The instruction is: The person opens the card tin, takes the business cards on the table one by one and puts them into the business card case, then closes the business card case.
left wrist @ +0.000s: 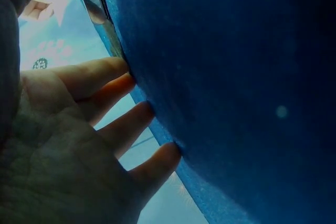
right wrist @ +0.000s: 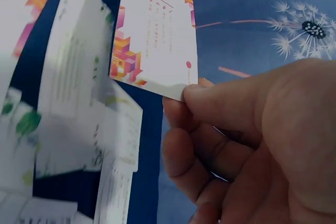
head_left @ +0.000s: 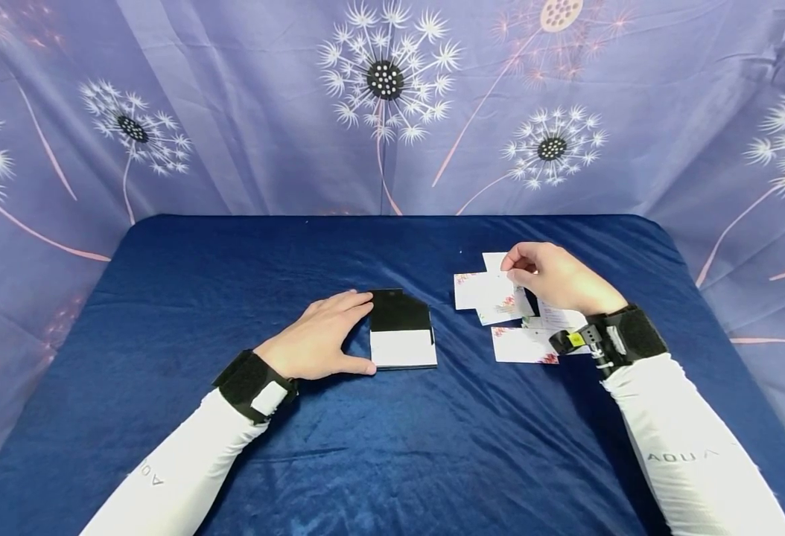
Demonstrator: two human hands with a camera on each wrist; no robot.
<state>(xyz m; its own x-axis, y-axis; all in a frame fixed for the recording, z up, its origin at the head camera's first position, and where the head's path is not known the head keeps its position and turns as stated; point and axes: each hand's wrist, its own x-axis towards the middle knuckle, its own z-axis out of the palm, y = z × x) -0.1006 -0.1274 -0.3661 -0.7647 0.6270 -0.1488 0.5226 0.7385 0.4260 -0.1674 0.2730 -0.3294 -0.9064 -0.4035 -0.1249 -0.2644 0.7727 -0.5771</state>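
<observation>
A flat black card case [head_left: 398, 313] with a white card [head_left: 401, 348] in its lower part lies mid-table. My left hand [head_left: 322, 335] rests against its left side, thumb at the lower corner and straight fingers at the upper one. The left wrist view shows the left fingers [left wrist: 107, 74] extended with tips on the blue cloth, beside a shiny edge of the case. Farther right, my right hand [head_left: 563, 279] pinches a business card [right wrist: 157, 35] with orange and pink corner patterns at its corner, between thumb and forefinger. Overlapping business cards [head_left: 523, 344] lie beneath it.
Several loose cards, some with green leaf prints [right wrist: 73, 77], spread over the right of the table. A dark blue cloth [head_left: 231, 268] covers the table. Behind hangs a purple dandelion-print curtain [head_left: 252, 112].
</observation>
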